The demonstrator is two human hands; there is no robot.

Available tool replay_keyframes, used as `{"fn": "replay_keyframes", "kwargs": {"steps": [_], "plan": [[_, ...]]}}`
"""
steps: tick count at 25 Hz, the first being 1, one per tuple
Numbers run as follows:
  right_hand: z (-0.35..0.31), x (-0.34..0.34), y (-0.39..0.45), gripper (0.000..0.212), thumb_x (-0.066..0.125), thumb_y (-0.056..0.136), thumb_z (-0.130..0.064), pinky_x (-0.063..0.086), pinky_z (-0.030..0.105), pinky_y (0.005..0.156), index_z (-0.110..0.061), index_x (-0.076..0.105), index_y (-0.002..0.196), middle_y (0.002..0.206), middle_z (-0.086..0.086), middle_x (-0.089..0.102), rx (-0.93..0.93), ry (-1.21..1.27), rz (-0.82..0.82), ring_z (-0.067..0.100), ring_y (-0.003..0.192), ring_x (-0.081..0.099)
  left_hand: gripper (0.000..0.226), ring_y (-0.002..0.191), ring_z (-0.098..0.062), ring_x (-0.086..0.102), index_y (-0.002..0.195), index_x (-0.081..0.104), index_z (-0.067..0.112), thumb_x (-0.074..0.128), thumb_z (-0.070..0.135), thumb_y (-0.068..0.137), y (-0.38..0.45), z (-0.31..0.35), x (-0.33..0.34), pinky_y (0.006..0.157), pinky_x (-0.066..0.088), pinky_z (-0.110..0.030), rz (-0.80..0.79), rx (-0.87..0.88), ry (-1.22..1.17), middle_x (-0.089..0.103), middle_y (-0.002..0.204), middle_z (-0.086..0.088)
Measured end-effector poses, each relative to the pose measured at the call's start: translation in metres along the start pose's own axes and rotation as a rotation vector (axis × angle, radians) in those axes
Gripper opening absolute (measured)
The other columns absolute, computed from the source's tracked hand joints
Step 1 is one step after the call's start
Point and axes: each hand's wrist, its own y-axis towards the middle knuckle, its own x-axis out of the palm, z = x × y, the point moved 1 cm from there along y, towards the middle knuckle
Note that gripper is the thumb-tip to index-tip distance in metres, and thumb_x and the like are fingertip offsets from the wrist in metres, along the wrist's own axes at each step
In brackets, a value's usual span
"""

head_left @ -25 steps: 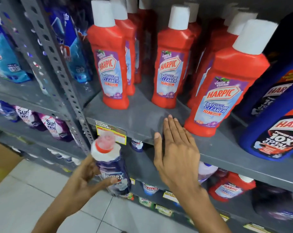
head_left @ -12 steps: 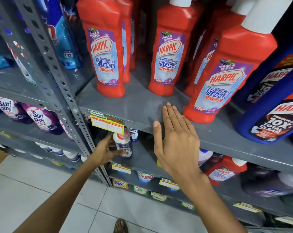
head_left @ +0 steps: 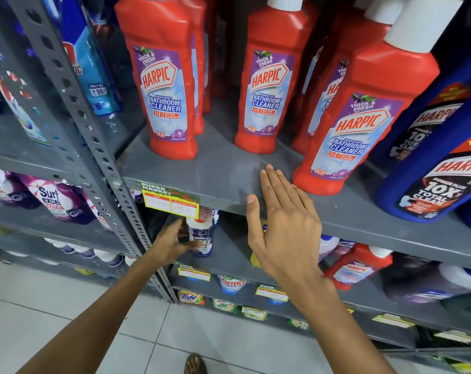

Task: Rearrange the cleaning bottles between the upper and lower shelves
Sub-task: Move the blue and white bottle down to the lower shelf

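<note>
While my right hand (head_left: 280,225) rests flat and empty on the grey metal upper shelf (head_left: 223,176), my left hand (head_left: 172,242) grips the small dark-blue bottle with a white shoulder and red cap (head_left: 202,233) on the lower shelf (head_left: 229,252), its label half hidden by my fingers.

- Small bottle (head_left: 202,236) on lower shelf: cap partly behind price tag (head_left: 171,201), label half covered by left hand (head_left: 172,242); we read only "...mex".
- Red Harpic bottles (head_left: 164,76): most caps cut off at top edge.
- Blue Harpic bottles (head_left: 434,168) cut by right edge.
- We can't read price on tag, too blurred.
- Yellow item (head_left: 254,259) behind right hand (head_left: 283,228): can't tell what.
</note>
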Motion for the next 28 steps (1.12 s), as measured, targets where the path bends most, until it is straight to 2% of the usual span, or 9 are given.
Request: {"fn": "replay_keyframes", "kwargs": {"steps": [3,7,12,16,20,22,24,26,28], "plan": [[0.000,-0.001,0.000,0.053,0.045,0.110,-0.038,0.037,0.036,0.126,-0.008,0.059,0.151,0.158,0.008,0.059,0.001,0.008,-0.001,0.019,0.151,0.052,0.065,0.117,-0.020,0.068,0.127,0.048,0.029,0.091,0.021,0.080,0.000,-0.002,-0.002,0.108,0.053,-0.044,0.007,0.012,0.021,0.068,0.123,0.006],[-0.001,-0.001,0.000,0.052,0.046,0.110,-0.038,0.037,0.036,0.126,-0.008,0.059,0.151,0.158,0.008,0.058,-0.003,0.018,-0.011,0.019,0.151,0.051,0.067,0.124,-0.025,0.067,0.130,0.046,0.031,0.090,0.021,0.080,0.000,-0.004,-0.003,0.112,0.052,-0.050,0.004,0.014,0.017,0.067,0.130,0.002],[-0.001,-0.001,-0.001,0.053,0.046,0.110,-0.038,0.037,0.036,0.126,-0.008,0.059,0.151,0.158,0.008,0.058,0.009,0.046,-0.021,0.019,0.151,0.051,0.074,0.120,-0.020,0.064,0.141,0.045,0.025,0.088,0.016,0.083,0.001,-0.004,0.001,0.109,0.053,-0.043,-0.016,-0.006,-0.027,0.064,0.131,0.002],[0.000,-0.001,0.000,0.050,0.049,0.110,-0.038,0.039,0.038,0.125,-0.008,0.061,0.149,0.157,0.007,0.060,0.008,0.093,-0.013,0.018,0.150,0.052,0.075,0.119,-0.019,0.065,0.137,0.043,0.029,0.090,0.013,0.080,-0.001,-0.004,0.000,0.104,0.054,-0.039,-0.048,-0.020,-0.056,0.066,0.127,0.003],[0.011,-0.015,-0.019,0.045,0.062,0.107,-0.024,0.040,0.038,0.124,-0.009,0.060,0.150,0.157,0.002,0.061,0.007,0.427,0.009,0.012,0.151,0.050,0.082,0.117,-0.022,0.069,0.142,0.047,0.021,0.094,0.013,0.076,-0.013,-0.019,0.013,0.103,0.055,-0.041,0.027,0.014,-0.066,0.071,0.131,-0.004],[0.023,-0.028,-0.046,0.044,0.067,0.101,-0.007,0.045,0.043,0.120,-0.004,0.062,0.145,0.153,0.005,0.063,0.023,0.613,0.096,0.016,0.149,0.054,0.072,0.102,-0.026,0.070,0.134,0.054,0.011,0.095,0.014,0.074,-0.034,-0.032,0.037,0.091,0.057,-0.037,0.242,-0.010,-0.051,0.072,0.115,-0.009],[0.046,-0.035,-0.082,0.044,0.069,0.094,0.005,0.049,0.046,0.115,0.000,0.066,0.138,0.147,0.010,0.067,0.009,0.612,0.161,0.022,0.144,0.059,0.047,0.079,-0.036,0.069,0.110,0.059,0.013,0.092,0.020,0.078,-0.061,-0.040,0.074,0.070,0.053,-0.033,0.412,-0.061,-0.019,0.070,0.087,-0.014],[0.084,-0.031,-0.118,0.045,0.070,0.090,0.006,0.051,0.046,0.113,-0.001,0.067,0.135,0.144,0.009,0.069,0.041,0.562,0.148,0.023,0.140,0.063,0.038,0.069,-0.037,0.066,0.082,0.055,0.012,0.090,0.024,0.081,-0.089,-0.038,0.123,0.060,0.045,-0.030,0.381,-0.041,0.034,0.066,0.074,-0.010],[0.129,-0.024,-0.151,0.043,0.070,0.093,0.002,0.051,0.046,0.113,-0.003,0.068,0.136,0.144,0.005,0.069,0.113,0.534,0.093,0.021,0.139,0.063,0.039,0.070,-0.025,0.067,0.073,0.057,0.011,0.086,0.037,0.081,-0.108,-0.027,0.179,0.061,0.045,-0.023,0.238,0.055,0.037,0.066,0.079,0.001]]}}
